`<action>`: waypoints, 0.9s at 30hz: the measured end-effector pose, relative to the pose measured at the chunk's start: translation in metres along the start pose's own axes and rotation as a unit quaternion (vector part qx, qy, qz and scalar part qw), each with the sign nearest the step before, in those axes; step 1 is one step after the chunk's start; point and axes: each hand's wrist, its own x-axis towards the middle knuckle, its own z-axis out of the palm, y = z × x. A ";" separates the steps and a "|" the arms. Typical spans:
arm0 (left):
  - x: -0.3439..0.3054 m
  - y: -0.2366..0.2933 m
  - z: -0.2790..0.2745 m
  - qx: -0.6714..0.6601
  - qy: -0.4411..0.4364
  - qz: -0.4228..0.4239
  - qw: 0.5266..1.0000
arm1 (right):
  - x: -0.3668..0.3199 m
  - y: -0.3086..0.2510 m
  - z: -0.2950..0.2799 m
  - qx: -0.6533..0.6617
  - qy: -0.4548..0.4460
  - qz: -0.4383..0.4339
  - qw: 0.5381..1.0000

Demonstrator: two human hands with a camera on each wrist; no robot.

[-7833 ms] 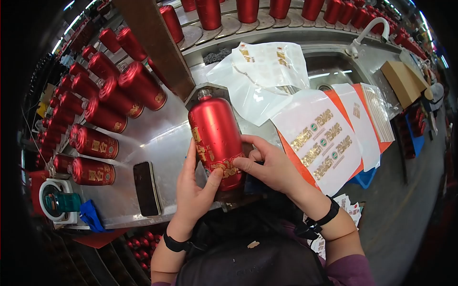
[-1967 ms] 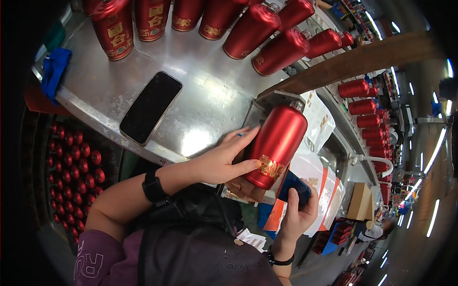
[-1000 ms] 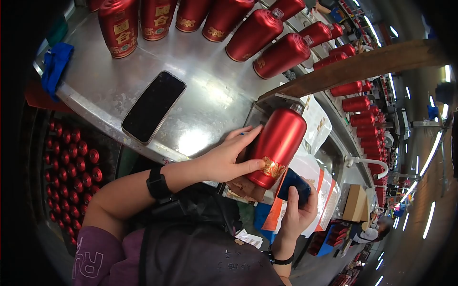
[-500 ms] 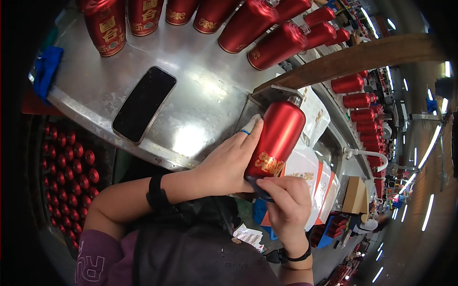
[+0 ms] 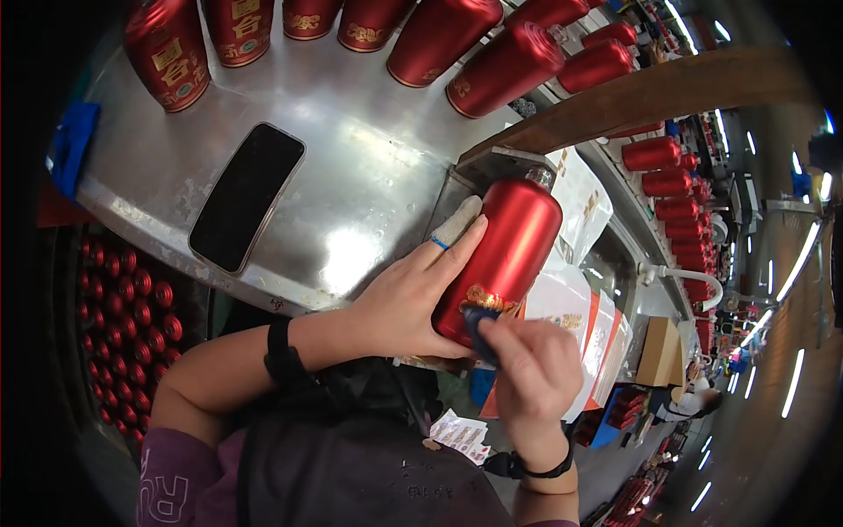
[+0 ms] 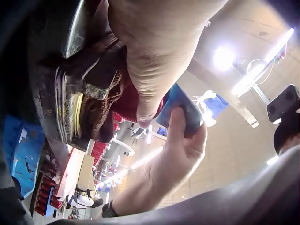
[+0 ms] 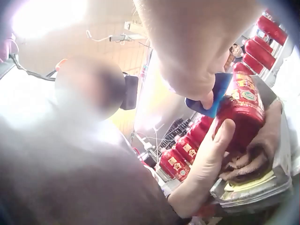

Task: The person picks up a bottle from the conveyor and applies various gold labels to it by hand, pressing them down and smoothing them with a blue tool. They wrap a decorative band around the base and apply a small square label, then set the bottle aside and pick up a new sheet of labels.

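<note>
A red bottle [image 5: 509,246] with a clear neck and a gold pattern near its base lies tilted over a padded rest [image 7: 248,166]. My left hand [image 5: 399,294] grips it from the side, thumb near the base; one finger wears a pale fingertip cover with a blue band. In the right wrist view, the left thumb and fingers are on opposite sides of the bottle. My right hand [image 5: 540,378] pinches a flat blue scraper [image 7: 219,93], its edge at the bottle's lower part. In the head view the scraper [image 5: 481,332] overlaps the gold pattern [image 5: 483,300].
A black phone [image 5: 248,195] lies on the metal table [image 5: 351,176]. Several red bottles [image 5: 443,39] stand along its far side. A brown beam [image 5: 632,101] crosses beyond my bottle. Decal sheets [image 5: 562,307] and a sink with a white tap [image 5: 685,281] are to the right.
Earlier, both hands held the bottle; later the right hand held the scraper beside it. That hand has since turned over and brought the scraper onto the bottle's lower part. The left hand keeps its grip.
</note>
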 end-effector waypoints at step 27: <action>0.001 -0.007 -0.014 0.016 -0.042 0.007 0.999 | -0.019 0.021 0.005 0.082 0.050 0.027 0.995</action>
